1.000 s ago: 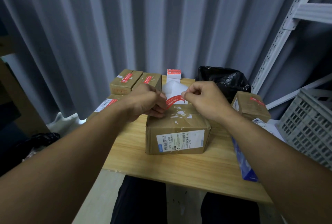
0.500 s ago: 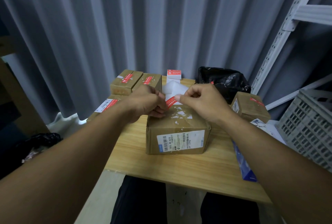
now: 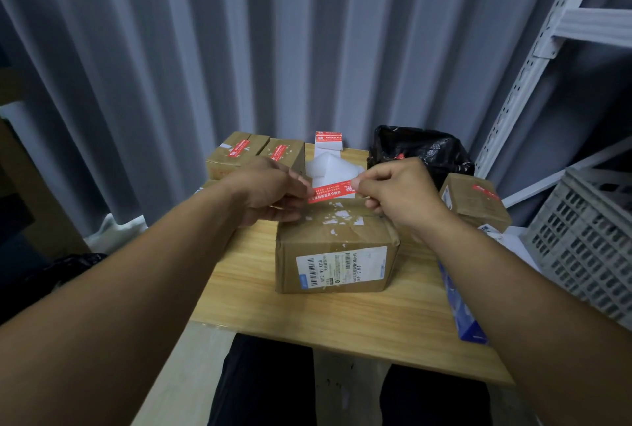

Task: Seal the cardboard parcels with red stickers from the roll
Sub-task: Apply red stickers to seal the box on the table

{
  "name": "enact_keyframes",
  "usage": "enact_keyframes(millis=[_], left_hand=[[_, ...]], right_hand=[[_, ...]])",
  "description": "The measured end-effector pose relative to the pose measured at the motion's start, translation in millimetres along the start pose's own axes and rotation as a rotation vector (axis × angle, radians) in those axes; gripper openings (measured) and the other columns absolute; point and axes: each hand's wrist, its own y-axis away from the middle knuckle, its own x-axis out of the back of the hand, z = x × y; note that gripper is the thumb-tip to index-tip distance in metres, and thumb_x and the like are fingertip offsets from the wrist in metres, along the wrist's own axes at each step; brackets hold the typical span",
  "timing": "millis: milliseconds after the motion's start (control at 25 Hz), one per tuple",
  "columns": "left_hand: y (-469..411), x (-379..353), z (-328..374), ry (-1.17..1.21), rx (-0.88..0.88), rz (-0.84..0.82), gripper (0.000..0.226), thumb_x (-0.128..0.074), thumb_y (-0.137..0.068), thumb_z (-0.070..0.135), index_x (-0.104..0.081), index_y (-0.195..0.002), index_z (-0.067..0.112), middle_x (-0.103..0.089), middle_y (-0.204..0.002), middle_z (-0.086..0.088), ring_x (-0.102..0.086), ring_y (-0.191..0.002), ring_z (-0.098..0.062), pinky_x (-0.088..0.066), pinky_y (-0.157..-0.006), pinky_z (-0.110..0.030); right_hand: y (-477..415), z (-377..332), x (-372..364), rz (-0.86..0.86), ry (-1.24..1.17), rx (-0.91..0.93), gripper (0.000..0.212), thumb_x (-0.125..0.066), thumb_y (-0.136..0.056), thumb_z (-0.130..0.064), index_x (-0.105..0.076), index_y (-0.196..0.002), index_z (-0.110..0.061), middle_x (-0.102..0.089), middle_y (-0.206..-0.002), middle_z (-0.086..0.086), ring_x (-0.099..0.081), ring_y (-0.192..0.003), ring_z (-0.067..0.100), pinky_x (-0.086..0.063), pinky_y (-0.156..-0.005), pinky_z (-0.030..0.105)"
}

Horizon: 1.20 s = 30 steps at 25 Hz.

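A red sticker [image 3: 331, 194] is stretched flat between my two hands, just above the back of a cardboard parcel [image 3: 337, 251]. My left hand [image 3: 270, 191] pinches its left end and my right hand [image 3: 396, 193] pinches its right end. The parcel stands at the table's middle with a white barcode label on its front and torn white scraps on its top. Behind it the sticker roll [image 3: 329, 141] stands upright, with loose white backing paper [image 3: 333, 167] trailing toward the parcel.
Two parcels with red stickers [image 3: 254, 152] sit at the back left, another stickered parcel [image 3: 473, 198] at the right. A black plastic bag [image 3: 420, 152] lies behind, a grey crate [image 3: 588, 247] and white shelving at the right. A blue packet [image 3: 461, 309] hangs off the table's right edge.
The sticker was bent and short between my fingers; my hands have moved apart and lifted slightly, and it is now pulled out straight.
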Motion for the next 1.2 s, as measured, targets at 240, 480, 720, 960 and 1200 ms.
enact_keyframes(millis=[240, 480, 720, 960, 1200], left_hand=[[0, -3, -1, -0.067, 0.033, -0.054, 0.004, -0.066, -0.093, 0.001, -0.068, -0.094, 0.004, -0.063, -0.083, -0.012, -0.062, -0.069, -0.016, -0.061, -0.057, -0.028], [-10, -7, -4, -0.329, -0.006, 0.0, 0.015, -0.072, -0.09, 0.008, -0.072, -0.105, 0.004, -0.068, -0.088, -0.01, -0.06, -0.073, -0.014, -0.054, -0.053, -0.023], [-13, -11, -2, -0.374, 0.008, 0.016, 0.022, -0.074, -0.089, 0.005, -0.068, -0.11, 0.003, -0.063, -0.083, -0.011, -0.062, -0.072, -0.018, -0.06, -0.053, -0.024], [-10, -12, -3, -0.385, 0.001, 0.025, 0.028, -0.075, -0.087, 0.003, -0.068, -0.114, -0.001, -0.061, -0.08, -0.01, -0.061, -0.068, -0.017, -0.056, -0.046, -0.019], [-10, -17, -3, -0.441, -0.008, 0.047, 0.024, -0.075, -0.087, 0.005, -0.07, -0.111, 0.0, -0.062, -0.079, -0.01, -0.062, -0.064, -0.017, -0.054, -0.044, -0.017]], right_hand=[[2, 0, 3, -0.043, -0.057, -0.152, 0.011, -0.08, -0.08, -0.004, -0.07, -0.076, -0.005, -0.067, -0.063, 0.007, -0.057, -0.047, 0.009, -0.043, -0.041, 0.018], [1, 4, 2, -0.161, 0.161, -0.209, 0.01, -0.076, -0.085, -0.012, -0.07, -0.08, -0.006, -0.063, -0.067, 0.004, -0.052, -0.054, 0.009, -0.036, -0.04, 0.018], [-6, 8, -2, -0.182, 0.257, -0.19, 0.012, -0.078, -0.081, -0.013, -0.074, -0.077, -0.003, -0.072, -0.076, 0.013, -0.061, -0.064, 0.015, -0.049, -0.064, 0.029], [-9, 18, -5, -0.184, 0.33, -0.155, 0.026, -0.077, -0.082, -0.022, -0.071, -0.078, 0.003, -0.074, -0.092, 0.02, -0.071, -0.089, 0.033, -0.058, -0.086, 0.05], [-6, 18, -7, -0.157, 0.406, -0.138, 0.029, -0.077, -0.082, -0.025, -0.062, -0.06, -0.014, -0.074, -0.085, 0.014, -0.071, -0.083, 0.028, -0.058, -0.082, 0.046]])
